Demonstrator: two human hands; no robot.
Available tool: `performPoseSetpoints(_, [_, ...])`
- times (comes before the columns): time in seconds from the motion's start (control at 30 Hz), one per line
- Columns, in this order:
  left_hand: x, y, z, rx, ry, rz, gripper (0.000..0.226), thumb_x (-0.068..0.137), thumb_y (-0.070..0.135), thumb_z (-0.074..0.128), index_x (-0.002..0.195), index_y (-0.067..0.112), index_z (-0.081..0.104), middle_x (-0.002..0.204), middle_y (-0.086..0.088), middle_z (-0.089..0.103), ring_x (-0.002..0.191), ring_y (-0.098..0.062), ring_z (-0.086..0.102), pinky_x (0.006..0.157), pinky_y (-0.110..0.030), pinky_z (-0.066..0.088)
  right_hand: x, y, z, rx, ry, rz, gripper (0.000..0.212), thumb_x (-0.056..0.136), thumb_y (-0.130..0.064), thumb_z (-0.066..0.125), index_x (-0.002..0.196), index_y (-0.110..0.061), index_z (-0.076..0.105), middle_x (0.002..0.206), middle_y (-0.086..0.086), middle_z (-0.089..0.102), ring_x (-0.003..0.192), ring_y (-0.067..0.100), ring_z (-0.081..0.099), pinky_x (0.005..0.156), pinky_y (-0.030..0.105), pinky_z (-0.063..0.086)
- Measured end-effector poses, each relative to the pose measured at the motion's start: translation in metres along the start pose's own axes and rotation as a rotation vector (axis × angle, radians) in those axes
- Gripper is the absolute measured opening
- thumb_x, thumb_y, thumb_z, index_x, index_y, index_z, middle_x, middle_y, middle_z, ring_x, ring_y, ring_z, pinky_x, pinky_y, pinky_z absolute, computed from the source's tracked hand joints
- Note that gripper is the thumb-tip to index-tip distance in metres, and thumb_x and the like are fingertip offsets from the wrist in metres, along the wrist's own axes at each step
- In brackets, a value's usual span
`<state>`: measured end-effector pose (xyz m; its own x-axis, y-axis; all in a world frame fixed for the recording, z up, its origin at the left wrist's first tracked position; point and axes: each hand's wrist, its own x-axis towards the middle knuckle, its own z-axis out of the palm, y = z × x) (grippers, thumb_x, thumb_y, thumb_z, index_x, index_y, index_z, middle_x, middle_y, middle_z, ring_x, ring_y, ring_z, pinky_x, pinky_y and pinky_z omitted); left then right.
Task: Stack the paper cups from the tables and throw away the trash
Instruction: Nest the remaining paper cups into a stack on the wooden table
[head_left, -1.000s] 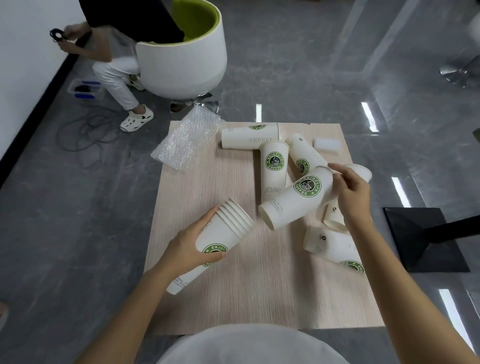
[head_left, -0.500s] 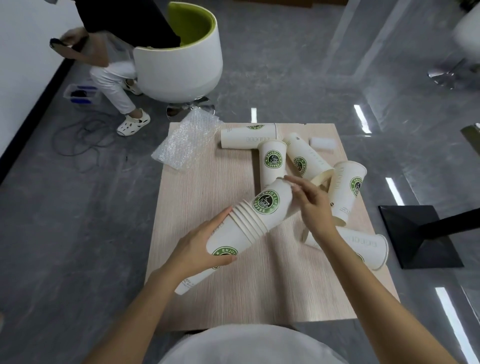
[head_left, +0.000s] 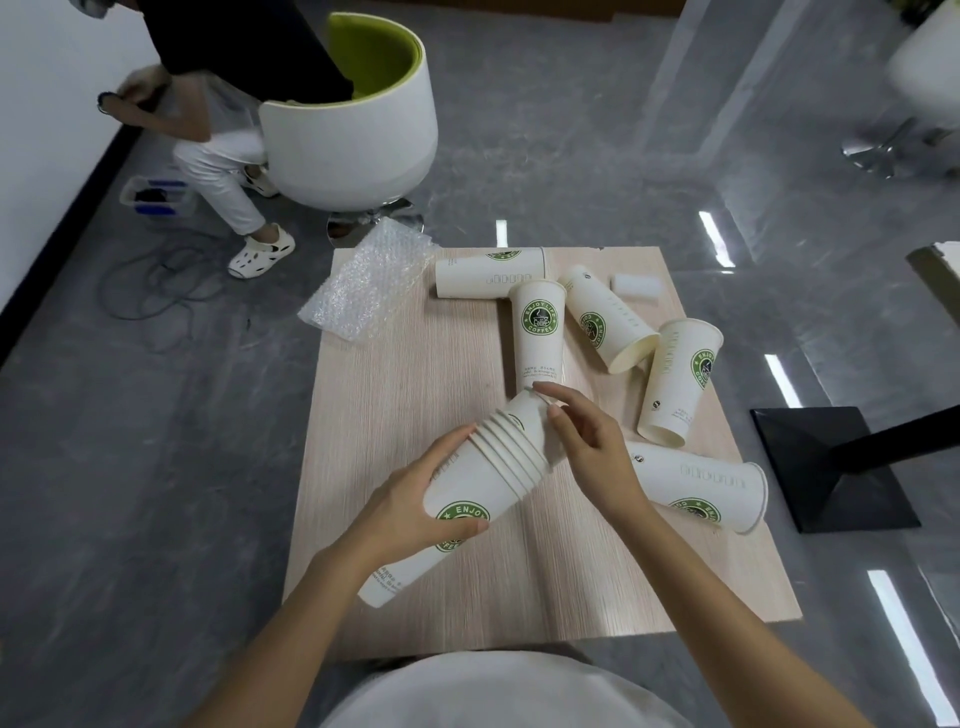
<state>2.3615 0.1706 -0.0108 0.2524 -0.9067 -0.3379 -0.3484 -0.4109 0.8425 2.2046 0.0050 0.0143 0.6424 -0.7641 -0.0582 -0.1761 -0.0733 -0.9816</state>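
Observation:
My left hand (head_left: 415, 506) grips a tilted stack of white paper cups (head_left: 475, 491) with green logos, held over the wooden table (head_left: 395, 415). My right hand (head_left: 592, 447) rests its fingers on the base of the innermost cup (head_left: 530, 415), which sits almost fully inside the stack. Loose cups lie on the table: one along the far edge (head_left: 488, 273), one pointing toward me (head_left: 537, 332), one slanted (head_left: 605, 322), one at the right (head_left: 675, 382) and one by my right wrist (head_left: 701, 491). A sheet of bubble wrap (head_left: 366, 286) overhangs the far left corner.
A small white foam block (head_left: 635, 286) lies near the far right corner. Beyond the table stands a white and green tub chair (head_left: 358, 119) with a person (head_left: 218, 130) crouching beside it near floor cables (head_left: 150, 280). A black table base (head_left: 831, 467) sits to the right.
My right hand carried a cup from the right side, put it bottom-first into the stack's mouth and pushed it nearly all the way in. The stack stayed in my left hand.

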Motion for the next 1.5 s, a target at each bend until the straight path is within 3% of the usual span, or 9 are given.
performPoseSetpoints(0.37, [0.003,0.004,0.007,0.097,0.039,0.002,0.096,0.072,0.051,0.080,0.142,0.063,0.015,0.129,0.018,0.051,0.100,-0.009,0.060,0.080,-0.032,0.057,-0.018,0.002,0.016,0.087,-0.032,0.070,0.027,0.098,-0.011,0.048,0.121,-0.015,0.061,0.120,0.003,0.064,0.110,0.011,0.059,0.096,0.024,0.047])
performPoseSetpoints(0.57, [0.009,0.008,0.011,0.091,0.028,0.013,0.098,0.071,0.053,0.080,0.143,0.062,0.015,0.131,0.017,0.051,0.102,-0.009,0.060,0.082,-0.035,0.058,-0.017,0.000,0.013,0.098,0.004,0.060,0.025,0.098,-0.013,0.047,0.120,-0.012,0.060,0.102,-0.003,0.067,0.094,0.002,0.062,0.084,0.018,0.049])
performPoseSetpoints(0.77, [0.020,0.019,0.016,0.089,-0.006,0.019,0.103,0.069,0.052,0.081,0.143,0.065,0.011,0.134,0.016,0.050,0.105,-0.012,0.059,0.087,-0.040,0.056,-0.012,-0.001,0.002,0.082,0.042,0.037,0.025,0.098,-0.008,0.047,0.118,-0.004,0.061,0.114,0.003,0.065,0.101,0.003,0.061,0.088,0.015,0.045])
performPoseSetpoints(0.87, [0.028,0.023,0.022,0.103,-0.024,0.023,0.103,0.069,0.051,0.081,0.143,0.065,0.011,0.134,0.016,0.050,0.106,-0.013,0.059,0.088,-0.041,0.055,-0.013,-0.001,-0.009,0.089,0.044,0.051,0.024,0.097,-0.008,0.049,0.117,-0.007,0.062,0.104,0.003,0.068,0.090,0.003,0.062,0.081,0.013,0.045])
performPoseSetpoints(0.97, [0.033,0.029,0.028,0.115,-0.036,0.038,0.102,0.069,0.050,0.082,0.141,0.067,0.012,0.132,0.017,0.051,0.105,-0.012,0.058,0.089,-0.041,0.054,-0.014,0.007,-0.023,0.052,0.090,0.064,0.022,0.095,-0.016,0.054,0.113,-0.017,0.065,0.101,0.018,0.067,0.088,0.024,0.060,0.081,0.023,0.043])
performPoseSetpoints(1.03, [0.037,0.032,0.032,0.112,-0.047,0.052,0.101,0.069,0.049,0.082,0.141,0.068,0.013,0.131,0.018,0.052,0.106,-0.012,0.058,0.090,-0.041,0.054,-0.015,0.011,-0.032,0.036,0.130,0.072,0.021,0.093,-0.019,0.053,0.108,-0.019,0.067,0.099,0.008,0.070,0.088,0.018,0.061,0.082,0.024,0.044])
performPoseSetpoints(1.17, [0.044,0.038,0.040,0.108,-0.074,0.071,0.101,0.069,0.047,0.083,0.141,0.068,0.015,0.131,0.019,0.052,0.107,-0.009,0.058,0.092,-0.043,0.052,-0.019,0.017,-0.053,-0.009,0.208,0.077,0.022,0.097,-0.007,0.049,0.103,-0.014,0.068,0.066,-0.009,0.060,0.066,0.006,0.052,0.067,0.017,0.042])
performPoseSetpoints(1.33, [0.052,0.039,0.048,0.116,-0.116,0.058,0.103,0.066,0.052,0.082,0.142,0.067,0.014,0.133,0.020,0.051,0.111,-0.009,0.057,0.094,-0.043,0.052,-0.030,0.020,-0.087,-0.030,0.362,0.095,0.023,0.097,-0.002,0.045,0.098,-0.010,0.067,0.068,0.004,0.065,0.066,0.012,0.060,0.070,0.018,0.048])
performPoseSetpoints(1.5, [0.055,0.040,0.052,0.124,-0.141,0.067,0.105,0.067,0.050,0.083,0.142,0.066,0.012,0.131,0.018,0.053,0.106,-0.008,0.058,0.090,-0.043,0.054,-0.043,0.028,-0.128,-0.207,0.608,0.148,0.023,0.095,-0.007,0.047,0.095,-0.018,0.067,0.074,-0.001,0.065,0.073,0.010,0.060,0.068,0.025,0.046])
